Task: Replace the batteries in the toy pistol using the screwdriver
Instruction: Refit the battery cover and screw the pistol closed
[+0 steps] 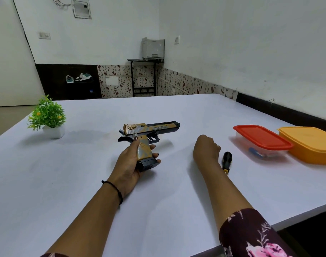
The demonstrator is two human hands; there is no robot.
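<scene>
Toy pistol (pixel 158 127), white table (pixel 84 173), white walls (pixel 232 43)

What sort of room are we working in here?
Likely a plain home or small-office room: a big white table, a printer on a black stand in the corner, and shoes by the far wall.

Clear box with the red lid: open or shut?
Shut. The red lid sits flat across the whole rim of the clear plastic box, no gap showing.
</scene>
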